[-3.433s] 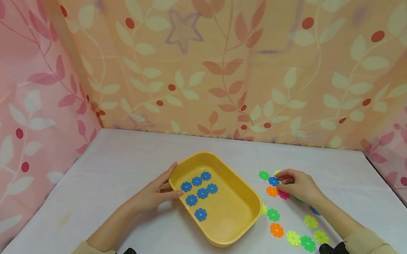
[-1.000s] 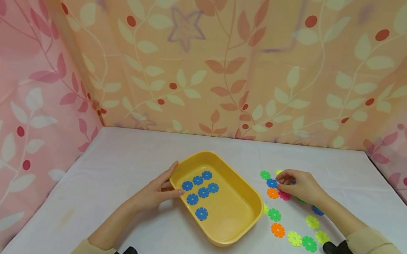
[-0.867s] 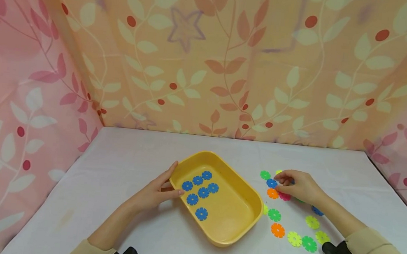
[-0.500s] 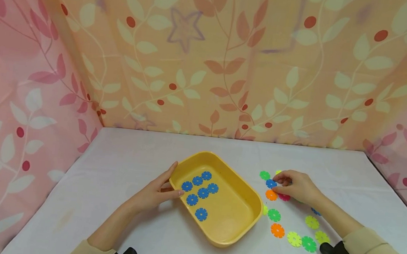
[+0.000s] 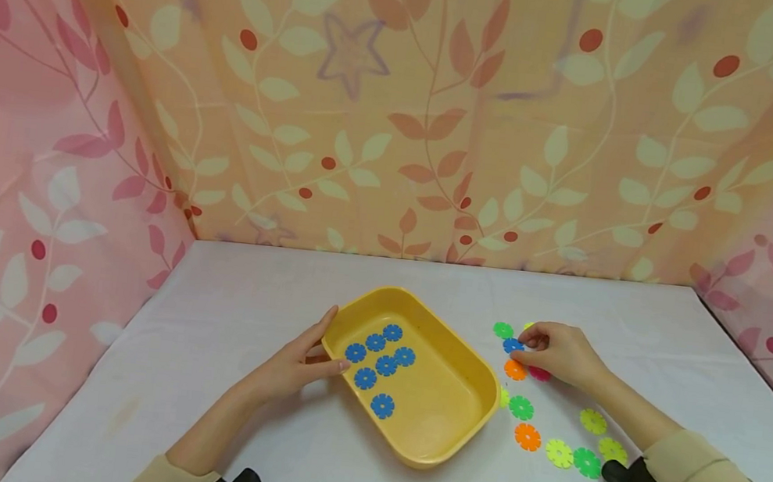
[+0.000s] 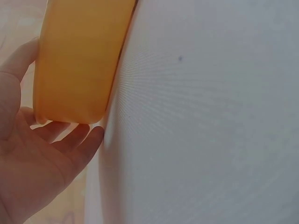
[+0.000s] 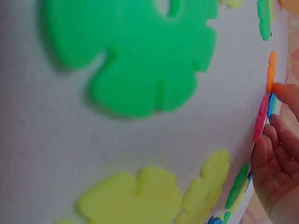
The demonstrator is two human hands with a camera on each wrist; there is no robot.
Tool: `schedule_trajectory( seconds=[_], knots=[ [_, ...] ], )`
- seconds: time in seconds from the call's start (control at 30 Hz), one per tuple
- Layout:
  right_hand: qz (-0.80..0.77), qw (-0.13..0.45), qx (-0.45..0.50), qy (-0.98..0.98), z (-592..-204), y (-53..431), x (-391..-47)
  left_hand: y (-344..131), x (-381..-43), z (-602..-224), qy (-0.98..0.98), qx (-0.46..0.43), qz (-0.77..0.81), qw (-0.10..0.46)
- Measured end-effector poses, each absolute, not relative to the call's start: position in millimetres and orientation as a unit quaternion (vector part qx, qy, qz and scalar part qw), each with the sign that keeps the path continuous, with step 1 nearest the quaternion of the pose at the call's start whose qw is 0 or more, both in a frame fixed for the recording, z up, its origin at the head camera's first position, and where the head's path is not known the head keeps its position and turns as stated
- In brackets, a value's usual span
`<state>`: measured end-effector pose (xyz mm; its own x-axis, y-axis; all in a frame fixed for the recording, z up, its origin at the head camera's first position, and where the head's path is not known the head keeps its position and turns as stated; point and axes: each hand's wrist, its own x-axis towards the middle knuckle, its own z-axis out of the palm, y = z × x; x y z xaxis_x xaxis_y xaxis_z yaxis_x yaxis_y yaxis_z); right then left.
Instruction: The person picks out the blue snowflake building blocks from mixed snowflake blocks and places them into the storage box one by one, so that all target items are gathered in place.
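In the head view, my left hand (image 5: 292, 365) holds the yellow tray (image 5: 440, 435) at its left end, thumb over the rim. The left wrist view shows the fingers curled against the outside of the tray wall (image 6: 84, 60). Several blue flower-shaped discs (image 5: 386, 366) lie flat in the tray. Right of it, my right hand (image 5: 561, 355) pinches a blue flower disc (image 5: 513, 346) between thumb and fingers, low over the table. An orange disc (image 5: 515, 370), a pink disc (image 5: 539, 373) and a green disc (image 5: 503, 330) lie close to those fingertips; the hand partly covers the pink one.
Yellow discs (image 5: 560, 453), green discs (image 5: 587, 462) and another orange disc (image 5: 528, 436) lie on the white table (image 5: 265, 456) right of the tray. The right forearm passes over part of this group. Patterned curtains (image 5: 427, 120) stand behind and at both sides.
My right hand has shifted slightly left with the blue disc. A blue disc seen earlier beside the right wrist is now hidden under the forearm. Left hand and tray stay put.
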<state>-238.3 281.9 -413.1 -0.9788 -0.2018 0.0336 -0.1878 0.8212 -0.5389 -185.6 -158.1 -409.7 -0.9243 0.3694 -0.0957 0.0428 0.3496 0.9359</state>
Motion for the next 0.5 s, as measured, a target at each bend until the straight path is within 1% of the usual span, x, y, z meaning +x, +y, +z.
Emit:
schedule_trajectory(
  seconds=[0.23, 0.5],
  knots=[
    [-0.268, 0.023, -0.086, 0.959, -410.7, 277.8, -238.4, -157.9, -185.2, -409.2, 0.809, 0.129, 0.554, 0.147],
    [-0.238, 0.019, -0.089, 0.967, -406.3, 274.4, -238.2, -157.8, -184.8, -408.6, 0.807, 0.131, 0.557, 0.147]
  ],
)
